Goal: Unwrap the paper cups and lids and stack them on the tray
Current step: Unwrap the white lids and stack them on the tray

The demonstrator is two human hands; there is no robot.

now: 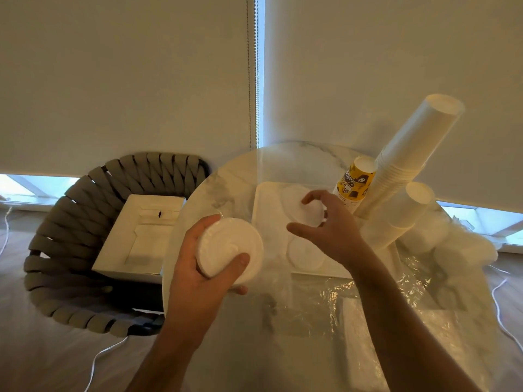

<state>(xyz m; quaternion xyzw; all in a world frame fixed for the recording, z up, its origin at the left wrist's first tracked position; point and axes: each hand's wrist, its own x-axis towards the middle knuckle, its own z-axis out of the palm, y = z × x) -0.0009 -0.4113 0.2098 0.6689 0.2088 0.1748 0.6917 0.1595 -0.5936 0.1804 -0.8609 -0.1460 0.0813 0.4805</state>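
Gripping lid stack [230, 246], left hand [198, 267]; right hand [329, 230] spread, empty, over tray [264, 202]; cup print unreadable.

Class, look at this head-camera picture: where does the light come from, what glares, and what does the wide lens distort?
Head view: daylight enters through the gap between the blinds and beneath them; it streaks glare across the table and glints on the plastic wrap. The white lids in the left hand and the tray wash out. The lens tilts the cup stack outward. The right hand is slightly soft.
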